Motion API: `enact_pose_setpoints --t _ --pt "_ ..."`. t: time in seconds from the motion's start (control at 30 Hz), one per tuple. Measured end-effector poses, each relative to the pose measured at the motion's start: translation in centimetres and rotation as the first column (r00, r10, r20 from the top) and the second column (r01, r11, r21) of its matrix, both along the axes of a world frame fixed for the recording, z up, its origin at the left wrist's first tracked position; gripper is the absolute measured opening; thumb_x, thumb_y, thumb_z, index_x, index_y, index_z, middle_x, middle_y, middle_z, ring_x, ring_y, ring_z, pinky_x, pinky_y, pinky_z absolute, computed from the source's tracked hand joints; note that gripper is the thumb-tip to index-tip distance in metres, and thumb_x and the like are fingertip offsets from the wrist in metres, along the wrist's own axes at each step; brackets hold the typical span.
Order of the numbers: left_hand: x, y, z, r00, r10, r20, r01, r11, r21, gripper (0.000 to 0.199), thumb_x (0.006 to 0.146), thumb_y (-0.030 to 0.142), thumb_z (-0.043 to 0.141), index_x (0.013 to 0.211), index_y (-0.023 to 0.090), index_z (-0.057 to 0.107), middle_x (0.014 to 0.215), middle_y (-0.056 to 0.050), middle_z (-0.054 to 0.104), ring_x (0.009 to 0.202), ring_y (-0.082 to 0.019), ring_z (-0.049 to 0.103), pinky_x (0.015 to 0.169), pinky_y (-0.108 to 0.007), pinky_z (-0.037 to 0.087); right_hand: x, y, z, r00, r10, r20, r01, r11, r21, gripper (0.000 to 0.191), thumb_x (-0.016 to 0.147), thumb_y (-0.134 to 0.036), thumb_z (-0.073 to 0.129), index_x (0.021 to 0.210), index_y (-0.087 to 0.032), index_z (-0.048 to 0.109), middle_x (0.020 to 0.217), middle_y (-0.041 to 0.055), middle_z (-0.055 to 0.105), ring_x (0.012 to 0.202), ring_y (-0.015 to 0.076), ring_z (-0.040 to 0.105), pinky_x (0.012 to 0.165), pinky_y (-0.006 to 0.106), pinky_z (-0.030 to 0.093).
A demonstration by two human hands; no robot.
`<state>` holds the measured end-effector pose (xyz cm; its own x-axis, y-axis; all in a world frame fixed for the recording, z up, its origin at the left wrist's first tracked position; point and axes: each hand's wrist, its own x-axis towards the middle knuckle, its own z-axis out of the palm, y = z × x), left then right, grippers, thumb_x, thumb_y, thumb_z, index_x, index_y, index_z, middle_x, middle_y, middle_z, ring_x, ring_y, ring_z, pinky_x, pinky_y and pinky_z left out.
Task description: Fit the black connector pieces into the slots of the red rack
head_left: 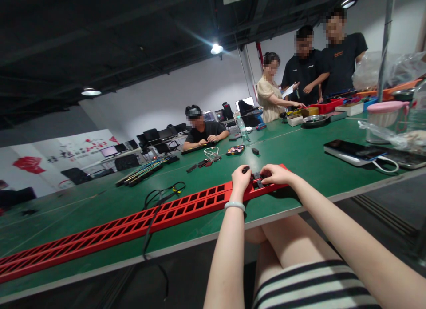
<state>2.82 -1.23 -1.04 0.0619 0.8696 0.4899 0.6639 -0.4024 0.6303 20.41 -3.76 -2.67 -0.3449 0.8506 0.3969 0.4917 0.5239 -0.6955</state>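
A long red frame with rows of rectangular slots runs along the front of the green table, its right end under my hands. My left hand is closed with a small black part at its fingertips, over the frame. Just to the right, my right hand bends its fingers onto a dark block set in the frame's right end. Whether those fingers grip the block or only press on it is hard to see. A black strap lies across the frame and hangs over the table edge.
Cables, dark parts and a small tray lie farther back on the green table. A phone on a white power bank and a pink-lidded cup stand at right. Several people work across the table, beside parts bins.
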Motion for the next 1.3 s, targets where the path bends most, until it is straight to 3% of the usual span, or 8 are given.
enact_pose_setpoints --t 0.23,0.6,0.9,1.3 --pt "0.00 0.03 -0.06 1.000 -0.006 -0.006 0.006 1.000 0.015 0.023 0.069 0.025 0.056 0.089 0.018 0.063 0.090 -0.006 0.065 0.082 -0.016 0.058 0.075 -0.025 0.043 -0.02 -0.17 0.05 0.999 0.041 0.003 -0.040 0.997 -0.071 0.033 0.056 -0.023 0.066 0.087 -0.014 0.060 0.079 0.0032 0.061 0.070 0.0139 0.054 0.060 0.024 0.042" --pt "0.13 -0.04 0.02 1.000 0.012 0.021 -0.011 0.999 -0.045 0.024 0.069 0.025 0.056 0.091 0.019 0.063 0.086 -0.005 0.065 0.075 -0.015 0.059 0.074 -0.026 0.044 0.02 -0.50 0.38 0.999 0.041 0.003 -0.041 0.997 -0.062 0.031 0.054 -0.024 0.067 0.082 -0.013 0.061 0.079 0.0037 0.061 0.071 0.0151 0.055 0.063 0.025 0.042" --pt "0.10 -0.09 -0.04 1.000 -0.005 -0.007 0.005 1.000 0.013 0.022 0.070 0.025 0.055 0.090 0.019 0.063 0.086 -0.005 0.065 0.075 -0.015 0.059 0.070 -0.024 0.044 0.04 -0.38 0.19 0.999 0.044 -0.002 -0.044 0.997 -0.062 0.030 0.054 -0.025 0.068 0.081 -0.013 0.062 0.080 0.0042 0.061 0.072 0.0152 0.055 0.064 0.026 0.043" --pt "0.04 -0.01 -0.07 1.000 0.003 0.001 -0.003 1.000 -0.017 0.025 0.069 0.025 0.056 0.092 0.019 0.063 0.087 -0.005 0.065 0.076 -0.015 0.059 0.073 -0.026 0.044 0.20 -0.43 0.44 0.996 0.083 -0.022 -0.085 0.988 -0.132 0.034 0.053 -0.027 0.068 0.082 -0.011 0.061 0.075 0.0029 0.060 0.066 0.0137 0.054 0.059 0.024 0.040"
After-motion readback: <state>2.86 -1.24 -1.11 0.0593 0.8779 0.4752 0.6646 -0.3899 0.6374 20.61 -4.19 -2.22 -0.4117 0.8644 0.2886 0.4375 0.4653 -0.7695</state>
